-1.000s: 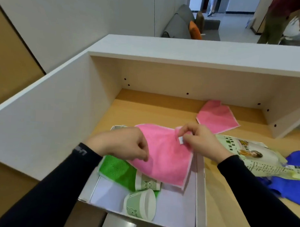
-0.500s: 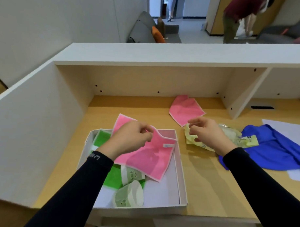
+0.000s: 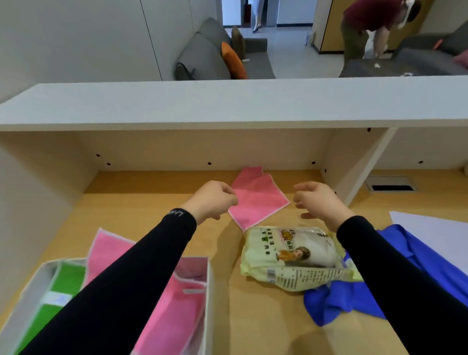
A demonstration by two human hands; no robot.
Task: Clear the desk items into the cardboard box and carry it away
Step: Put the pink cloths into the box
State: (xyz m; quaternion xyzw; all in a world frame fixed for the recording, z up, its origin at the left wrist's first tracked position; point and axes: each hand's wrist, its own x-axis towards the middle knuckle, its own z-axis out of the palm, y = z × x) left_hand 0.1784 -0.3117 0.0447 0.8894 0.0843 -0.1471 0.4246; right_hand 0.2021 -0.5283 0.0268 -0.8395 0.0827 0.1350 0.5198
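Head view: my left hand [image 3: 211, 200], loosely curled, seemingly touches the pink cloth [image 3: 256, 198]; my right hand [image 3: 319, 201] hovers spread and empty beside it.

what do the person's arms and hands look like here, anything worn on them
Both arms are in long, close-fitting black sleeves ending at the wrists. The left sleeve has small pale lettering near its cuff. The left hand and right hand are bare: no gloves, rings or watch visible.

Bright even light, soft blur, curved edges

Pink cloth [image 3: 256, 198] flat on desk [image 3: 262, 324]
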